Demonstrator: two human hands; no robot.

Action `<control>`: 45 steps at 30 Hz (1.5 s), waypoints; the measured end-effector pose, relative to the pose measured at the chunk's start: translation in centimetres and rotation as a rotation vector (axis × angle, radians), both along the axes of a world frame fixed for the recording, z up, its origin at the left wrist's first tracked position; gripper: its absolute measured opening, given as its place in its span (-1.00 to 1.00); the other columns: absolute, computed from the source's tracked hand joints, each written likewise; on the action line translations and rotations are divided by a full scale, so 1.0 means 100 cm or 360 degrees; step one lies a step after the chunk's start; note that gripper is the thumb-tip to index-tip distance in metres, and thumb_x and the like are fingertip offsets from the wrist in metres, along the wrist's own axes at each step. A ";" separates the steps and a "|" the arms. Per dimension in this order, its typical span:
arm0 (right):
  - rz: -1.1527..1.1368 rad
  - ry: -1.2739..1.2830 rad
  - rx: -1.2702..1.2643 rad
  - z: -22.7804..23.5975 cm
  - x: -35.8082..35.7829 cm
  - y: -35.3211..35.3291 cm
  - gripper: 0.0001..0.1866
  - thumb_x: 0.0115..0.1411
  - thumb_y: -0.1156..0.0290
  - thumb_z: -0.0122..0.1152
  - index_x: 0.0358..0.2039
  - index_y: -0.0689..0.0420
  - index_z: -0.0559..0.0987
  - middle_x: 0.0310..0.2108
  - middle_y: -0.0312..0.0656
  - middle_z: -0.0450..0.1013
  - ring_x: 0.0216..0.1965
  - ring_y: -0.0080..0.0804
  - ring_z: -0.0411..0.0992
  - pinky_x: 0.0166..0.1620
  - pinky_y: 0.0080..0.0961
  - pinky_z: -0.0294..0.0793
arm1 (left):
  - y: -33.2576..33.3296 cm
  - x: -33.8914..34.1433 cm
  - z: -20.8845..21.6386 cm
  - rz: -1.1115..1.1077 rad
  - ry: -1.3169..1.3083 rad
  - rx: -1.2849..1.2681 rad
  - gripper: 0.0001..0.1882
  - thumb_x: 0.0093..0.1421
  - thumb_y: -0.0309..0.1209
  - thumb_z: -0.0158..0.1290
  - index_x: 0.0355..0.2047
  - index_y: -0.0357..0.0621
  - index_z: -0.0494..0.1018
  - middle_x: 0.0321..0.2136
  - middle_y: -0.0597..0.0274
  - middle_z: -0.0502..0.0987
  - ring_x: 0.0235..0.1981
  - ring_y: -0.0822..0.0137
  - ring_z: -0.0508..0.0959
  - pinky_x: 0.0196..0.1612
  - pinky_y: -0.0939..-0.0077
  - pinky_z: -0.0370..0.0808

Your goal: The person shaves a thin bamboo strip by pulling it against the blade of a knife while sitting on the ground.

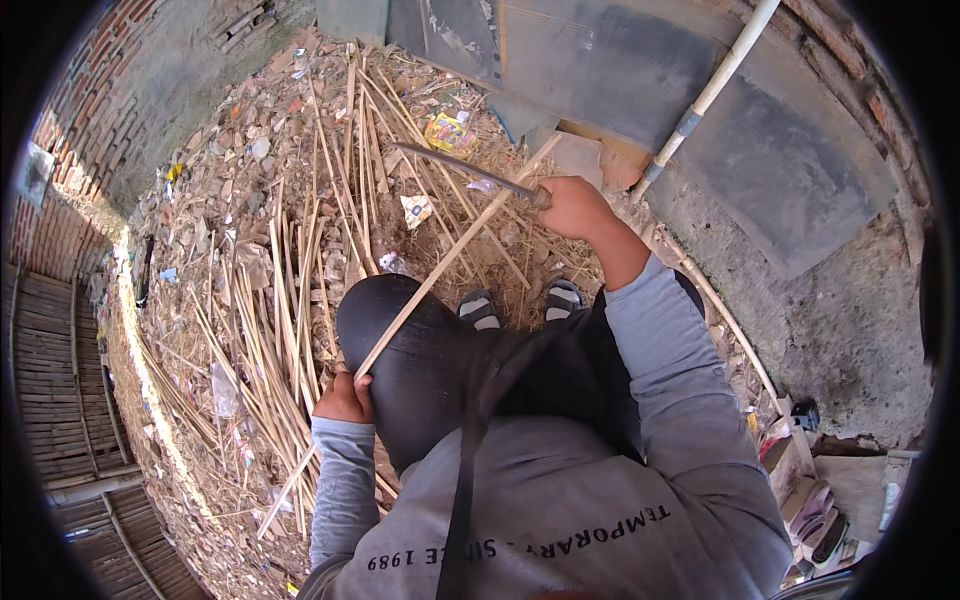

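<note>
A long pale bamboo strip slants across my right-facing view, over my left knee, from lower left to upper right. Near its lower part my left hand is closed around it, beside the knee. My right hand grips the handle of a long, dark-bladed knife. The blade points left and crosses the strip near its upper end; whether its edge touches the strip I cannot tell. Most of the handle is hidden in my fist.
Many loose bamboo strips lie on the littered ground left and ahead. My sandalled feet stand just below the strip. Dark panels and a white pipe lean at the right wall. A woven bamboo wall stands left.
</note>
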State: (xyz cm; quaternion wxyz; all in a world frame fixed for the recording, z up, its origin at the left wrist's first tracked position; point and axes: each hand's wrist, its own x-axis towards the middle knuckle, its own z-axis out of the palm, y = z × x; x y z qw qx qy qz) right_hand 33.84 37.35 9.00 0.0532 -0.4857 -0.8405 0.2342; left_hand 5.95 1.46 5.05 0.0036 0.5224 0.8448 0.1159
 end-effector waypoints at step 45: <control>-0.0262 -0.0190 -0.0062 0.002 0.098 0.053 -0.34 -0.12 0.11 0.34 -0.01 0.22 0.53 -0.02 0.14 0.46 0.01 0.01 0.44 0.06 -0.26 0.42 | 0.010 -0.022 -0.016 -0.0127 -0.0234 0.0105 -0.53 0.34 -0.01 -0.16 -0.47 -0.17 0.38 -0.67 -0.18 0.45 -0.58 -0.25 0.49 -0.50 -0.08 0.37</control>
